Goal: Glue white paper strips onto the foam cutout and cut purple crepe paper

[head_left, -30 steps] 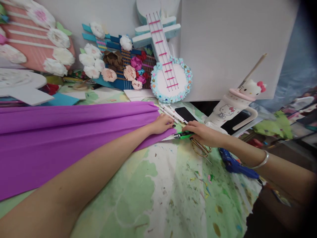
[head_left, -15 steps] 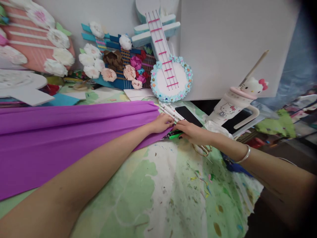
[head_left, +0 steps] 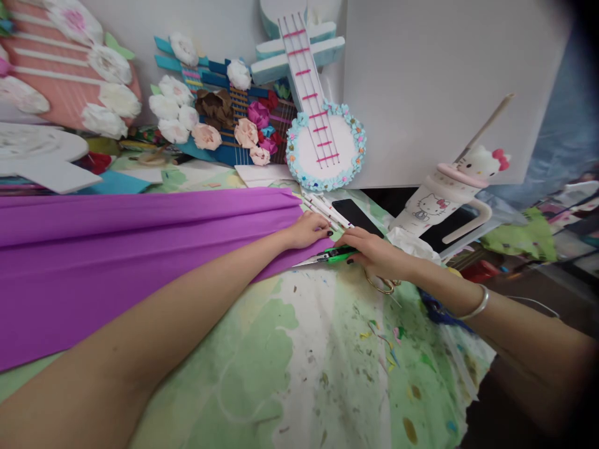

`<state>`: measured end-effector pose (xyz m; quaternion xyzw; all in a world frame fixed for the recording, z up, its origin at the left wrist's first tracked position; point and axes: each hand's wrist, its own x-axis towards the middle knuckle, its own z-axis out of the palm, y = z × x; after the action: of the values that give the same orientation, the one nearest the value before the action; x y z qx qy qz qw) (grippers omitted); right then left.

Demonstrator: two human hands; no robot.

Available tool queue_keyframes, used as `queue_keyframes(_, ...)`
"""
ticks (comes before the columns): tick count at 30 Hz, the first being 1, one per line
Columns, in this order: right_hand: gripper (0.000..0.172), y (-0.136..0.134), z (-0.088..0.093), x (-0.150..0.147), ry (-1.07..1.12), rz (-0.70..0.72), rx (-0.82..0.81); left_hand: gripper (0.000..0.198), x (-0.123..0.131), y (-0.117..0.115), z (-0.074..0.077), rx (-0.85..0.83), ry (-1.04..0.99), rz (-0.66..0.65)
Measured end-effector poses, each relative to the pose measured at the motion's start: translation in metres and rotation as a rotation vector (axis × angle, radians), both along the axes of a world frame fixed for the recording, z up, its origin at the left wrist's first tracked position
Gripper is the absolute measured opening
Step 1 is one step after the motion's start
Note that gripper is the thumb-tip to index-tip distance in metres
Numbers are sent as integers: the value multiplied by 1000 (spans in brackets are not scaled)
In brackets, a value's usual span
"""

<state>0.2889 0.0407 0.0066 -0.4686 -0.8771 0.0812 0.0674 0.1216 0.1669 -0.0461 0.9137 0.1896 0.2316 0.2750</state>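
A long purple paper sheet (head_left: 154, 243) lies folded across the left of the table, narrowing at its right end. My left hand (head_left: 309, 229) is on that end, its bent fingers closed together and holding the paper down. Beside it, my right hand (head_left: 372, 252) is closed on a green and black utility knife (head_left: 337, 254), with the thumb below and the fingers above. The knife's pale blade side points left along the paper's near edge. Gold-handled scissors (head_left: 384, 285) lie partly hidden under the right hand. White sticks (head_left: 327, 211) lie just behind both hands.
Behind the hands are a black phone (head_left: 358, 216) and a white cup (head_left: 427, 202) with a handle and straw. A pale blue paper instrument (head_left: 327, 146) and flowered guitar crafts (head_left: 224, 118) lean at the back. Scraps dot the green patterned tablecloth (head_left: 262, 355).
My right hand has shifted slightly right, away from my left hand, and more of the utility knife shows. My left hand stays on the paper. The view has moved slightly.
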Motion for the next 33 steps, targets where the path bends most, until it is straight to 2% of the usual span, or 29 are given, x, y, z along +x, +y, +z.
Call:
queue_keyframes(7, 28, 11, -8, -15, 41, 7, -13, 20, 3, 7, -6, 24, -20, -14)
queue_keyframes(14, 25, 9, -13, -29, 70, 41, 5, 19, 4, 9, -9, 39, -23, -22)
queue_keyframes(25, 26, -5, -6, -14, 75, 5, 13, 24, 2, 5, -6, 17, -56, -29)
queue_keyframes(33, 26, 6, -16, -26, 87, 2, 19, 21, 7, 11, -11, -4, -34, -21)
